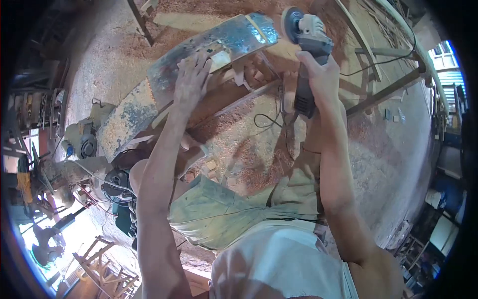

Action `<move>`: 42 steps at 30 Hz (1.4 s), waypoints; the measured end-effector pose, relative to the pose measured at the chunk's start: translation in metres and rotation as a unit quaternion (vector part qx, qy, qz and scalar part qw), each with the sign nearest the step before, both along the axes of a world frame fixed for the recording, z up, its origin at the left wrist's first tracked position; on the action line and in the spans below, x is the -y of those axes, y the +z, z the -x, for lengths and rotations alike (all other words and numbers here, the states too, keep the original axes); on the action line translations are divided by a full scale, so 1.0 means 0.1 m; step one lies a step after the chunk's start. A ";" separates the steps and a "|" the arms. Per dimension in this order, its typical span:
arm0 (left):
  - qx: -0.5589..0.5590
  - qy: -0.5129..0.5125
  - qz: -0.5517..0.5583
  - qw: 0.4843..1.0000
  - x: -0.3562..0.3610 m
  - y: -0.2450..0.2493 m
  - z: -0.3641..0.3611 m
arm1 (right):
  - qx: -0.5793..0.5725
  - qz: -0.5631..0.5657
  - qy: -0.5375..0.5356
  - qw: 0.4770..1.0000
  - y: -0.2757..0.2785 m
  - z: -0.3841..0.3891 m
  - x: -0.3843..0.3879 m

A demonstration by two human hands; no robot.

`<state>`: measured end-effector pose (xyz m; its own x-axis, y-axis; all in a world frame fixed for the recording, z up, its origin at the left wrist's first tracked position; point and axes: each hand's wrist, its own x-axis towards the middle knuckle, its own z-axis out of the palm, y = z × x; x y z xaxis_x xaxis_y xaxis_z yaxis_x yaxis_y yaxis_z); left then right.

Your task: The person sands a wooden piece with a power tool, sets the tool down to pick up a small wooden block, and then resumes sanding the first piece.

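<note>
An angle grinder (314,41) with a round disc at its head is gripped in my right hand (323,74). Its disc points up and to the left, beside the far right end of a worn machine table (164,74) with a shiny, scratched top. My left hand (191,82) rests on that table top with its fingers stretched out. Right by its fingertips lies a small pale flat piece (220,60), close to the table's near edge.
Sawdust and wood offcuts (211,167) cover the floor below the table. A dark cord (266,119) loops near my right foot. Wooden frame pieces (386,92) stand at the right. Motors and wiring (117,182) are at the left, with a fan (47,244) beyond.
</note>
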<state>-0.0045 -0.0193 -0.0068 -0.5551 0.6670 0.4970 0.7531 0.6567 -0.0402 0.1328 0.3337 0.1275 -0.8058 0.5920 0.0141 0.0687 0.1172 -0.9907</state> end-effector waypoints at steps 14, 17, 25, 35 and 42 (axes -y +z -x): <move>0.283 0.015 0.174 0.943 -1.18 -0.63 -0.61 | 0.065 0.070 0.007 0.995 0.10 -0.01 -0.20; 0.363 -0.018 0.259 0.895 -0.85 -0.30 -0.55 | 0.049 0.056 0.030 0.997 0.05 0.05 -0.17; 0.379 0.285 -0.309 0.824 1.23 1.88 -1.25 | 0.157 -0.005 0.007 0.988 0.06 0.03 -0.03; 0.438 0.636 -0.219 0.597 2.62 -2.34 -4.15 | 0.161 -0.084 0.064 0.981 -0.40 0.30 -0.16; 0.413 0.677 -0.239 0.559 2.14 -3.22 -4.23 | 0.167 -0.138 0.083 0.973 -0.30 0.33 0.20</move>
